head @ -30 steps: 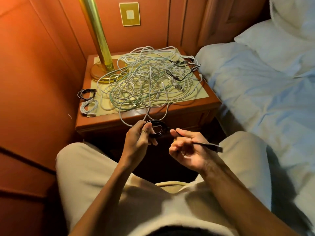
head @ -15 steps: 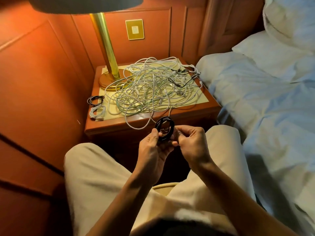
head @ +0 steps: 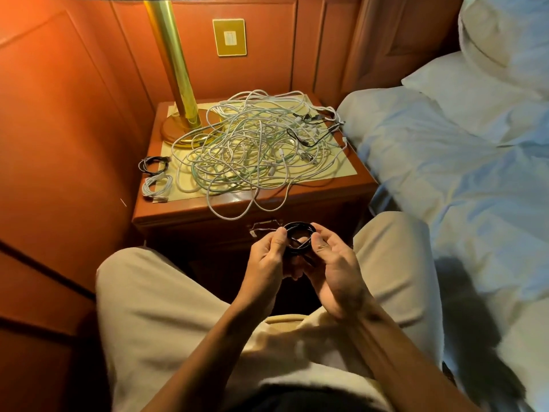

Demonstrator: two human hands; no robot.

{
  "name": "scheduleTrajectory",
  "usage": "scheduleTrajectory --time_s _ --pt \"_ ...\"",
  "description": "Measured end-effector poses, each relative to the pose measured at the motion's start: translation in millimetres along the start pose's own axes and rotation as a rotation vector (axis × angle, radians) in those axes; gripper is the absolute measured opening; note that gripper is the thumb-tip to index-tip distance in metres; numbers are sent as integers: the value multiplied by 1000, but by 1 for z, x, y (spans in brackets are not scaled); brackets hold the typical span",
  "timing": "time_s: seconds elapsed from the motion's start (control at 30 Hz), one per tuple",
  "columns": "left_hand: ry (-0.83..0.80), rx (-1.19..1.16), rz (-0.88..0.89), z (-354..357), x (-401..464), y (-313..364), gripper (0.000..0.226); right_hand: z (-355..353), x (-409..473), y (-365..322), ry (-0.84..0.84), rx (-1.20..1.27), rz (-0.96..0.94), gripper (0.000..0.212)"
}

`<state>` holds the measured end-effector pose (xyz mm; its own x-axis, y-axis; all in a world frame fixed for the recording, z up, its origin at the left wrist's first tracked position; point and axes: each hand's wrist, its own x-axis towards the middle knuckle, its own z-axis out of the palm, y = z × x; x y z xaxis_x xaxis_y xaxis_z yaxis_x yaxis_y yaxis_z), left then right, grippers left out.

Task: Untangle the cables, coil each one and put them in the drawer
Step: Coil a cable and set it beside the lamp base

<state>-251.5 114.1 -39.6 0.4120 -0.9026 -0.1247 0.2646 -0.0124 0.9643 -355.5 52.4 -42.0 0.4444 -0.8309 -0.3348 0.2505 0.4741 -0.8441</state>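
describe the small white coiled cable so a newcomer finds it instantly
Find the wooden nightstand beside the bed, with the brass lamp. On its front-left corner lie two small coils apart from the big tangle. The white coiled cable is the nearer one; the black coil lies just behind.

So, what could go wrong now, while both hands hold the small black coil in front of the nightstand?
1. The black coil is held only by the left hand and right hand; nothing ties it, so it may spring open.
2. White loops of the cable tangle hang over the nightstand edge above the drawer handle; they could snag when the drawer opens.
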Motion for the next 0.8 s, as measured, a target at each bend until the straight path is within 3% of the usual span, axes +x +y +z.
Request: scheduleTrajectory --time_s 0.13,0.27,0.33,0.43,0.6,0.7,0.8 --pt "-18 -122 -181 -1 4 -18 37 -5 8 20 -21 293 145 37" --pt "156 -42 -265 0 3 -39 35 -2 15 28 -65 358 214 12" --pt "305 129 -207 -2 5 -46 25 1 19 27 4 267 149 16" --pt "458 325 -76 -11 7 -43 18 4 24 27 43 -75 -34 24" --pt "335 362 -111 -16 15 -20 43 9 23 39 -21 -351 -149 28" --pt "291 359 -216 -21 24 -14 39 8 27 44 -51 -445 -165 28" --pt "230 167 -351 -24 32 -9 26 7 33 50 -16 -484 -158 29"
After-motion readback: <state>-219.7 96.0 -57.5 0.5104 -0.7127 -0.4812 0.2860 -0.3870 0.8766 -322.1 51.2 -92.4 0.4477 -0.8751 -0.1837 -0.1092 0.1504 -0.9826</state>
